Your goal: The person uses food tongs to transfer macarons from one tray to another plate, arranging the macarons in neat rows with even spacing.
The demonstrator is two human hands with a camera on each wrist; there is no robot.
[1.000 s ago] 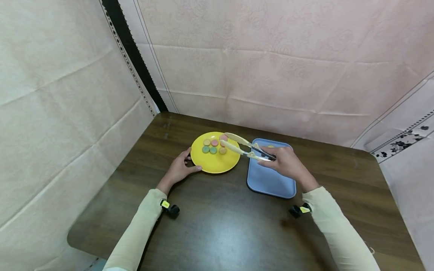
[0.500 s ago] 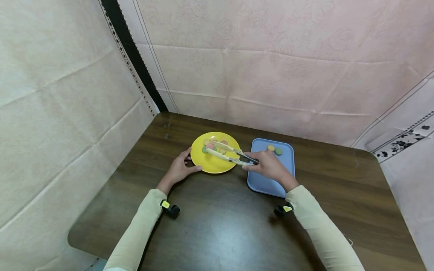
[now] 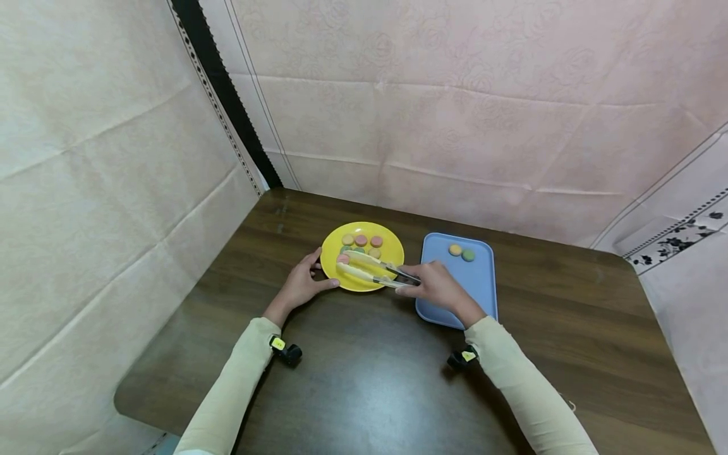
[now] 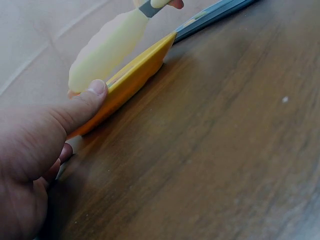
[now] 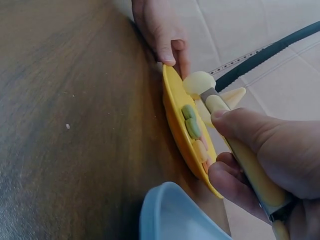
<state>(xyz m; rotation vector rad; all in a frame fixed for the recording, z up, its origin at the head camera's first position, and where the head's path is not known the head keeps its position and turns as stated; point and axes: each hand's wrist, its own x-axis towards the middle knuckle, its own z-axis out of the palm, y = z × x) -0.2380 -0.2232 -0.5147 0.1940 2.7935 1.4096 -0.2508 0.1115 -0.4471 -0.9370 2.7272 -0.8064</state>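
My left hand (image 3: 300, 282) holds the left rim of the yellow plate (image 3: 392, 244), its thumb (image 4: 95, 95) on the near edge. White-tipped tongs (image 3: 364, 274) are gripped in my right hand (image 3: 440, 289), reaching over the plate from the right. A pink macaron (image 3: 342, 258) is at the tong tips, low over the plate's left part. Behind it sits a row with a yellow macaron (image 3: 348, 239) and two pink macarons (image 3: 368, 241). Green macarons (image 5: 192, 127) are partly hidden by the tongs in the head view, near another yellow macaron (image 3: 374, 252).
To the right of the plate lies a blue tray (image 3: 482, 278), partly under my right forearm. A yellow macaron (image 3: 455, 249) and a green macaron (image 3: 468, 254) lie at its far end. The brown table (image 3: 364, 366) meets cloth-covered walls behind and at the left.
My right hand has carried the pink macaron in the tongs leftward and nearer across the plate, from its right side. The tray's macarons have come into fuller view. My left hand stays put.
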